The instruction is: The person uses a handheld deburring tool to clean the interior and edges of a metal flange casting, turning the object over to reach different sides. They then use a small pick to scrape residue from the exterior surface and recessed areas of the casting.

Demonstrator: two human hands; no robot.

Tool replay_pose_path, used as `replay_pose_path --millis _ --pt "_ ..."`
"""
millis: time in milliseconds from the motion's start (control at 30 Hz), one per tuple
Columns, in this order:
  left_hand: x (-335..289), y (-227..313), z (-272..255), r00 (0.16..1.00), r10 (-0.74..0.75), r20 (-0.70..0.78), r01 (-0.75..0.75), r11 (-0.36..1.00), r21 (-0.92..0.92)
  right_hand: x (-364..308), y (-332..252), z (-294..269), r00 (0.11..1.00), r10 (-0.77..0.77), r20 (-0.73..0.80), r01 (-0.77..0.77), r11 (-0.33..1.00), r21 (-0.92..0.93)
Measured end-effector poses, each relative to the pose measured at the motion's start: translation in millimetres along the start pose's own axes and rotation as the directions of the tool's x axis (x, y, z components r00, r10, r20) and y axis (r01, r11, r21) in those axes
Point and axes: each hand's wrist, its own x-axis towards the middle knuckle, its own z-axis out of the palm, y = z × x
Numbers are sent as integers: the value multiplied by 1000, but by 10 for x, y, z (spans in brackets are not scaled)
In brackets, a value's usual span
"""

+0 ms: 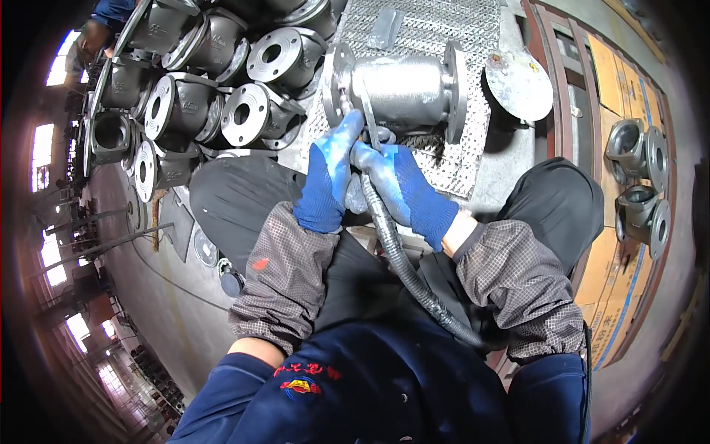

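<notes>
A grey cast valve body (403, 90) with a round flange at each end lies on its side before me on a patterned metal plate (462, 166). Both my gloved hands are closed round a hand-held power tool with a narrow strip, apparently a belt sander (367, 111). Its strip stands in front of the valve body, close to the left flange (337, 85). My left hand (334, 166) has a finger stretched toward that flange. My right hand (396, 177) wraps the tool from the right. A black wrapped hose (392, 244) runs from it toward my lap. The tool's body is mostly hidden by the gloves.
Many flanged castings (251, 115) are piled at the left. A round metal disc (518, 85) tops a dark stand on the right. Two more castings (640, 218) rest on cardboard (603, 296). A flat grey block (386, 28) lies behind the valve body. Another person's sleeve (115, 11) shows far left.
</notes>
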Motion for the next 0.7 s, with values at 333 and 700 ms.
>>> replay_pose_path --millis 333,700 --pt "-249 -53 65 994 -73 -83 73 997 -1 -344 81 15 998 -44 33 50 979 -195" --pt "-159 -253 7 997 -57 47 59 998 -37 -116 373 -349 971 -237 24 206 785 -585"
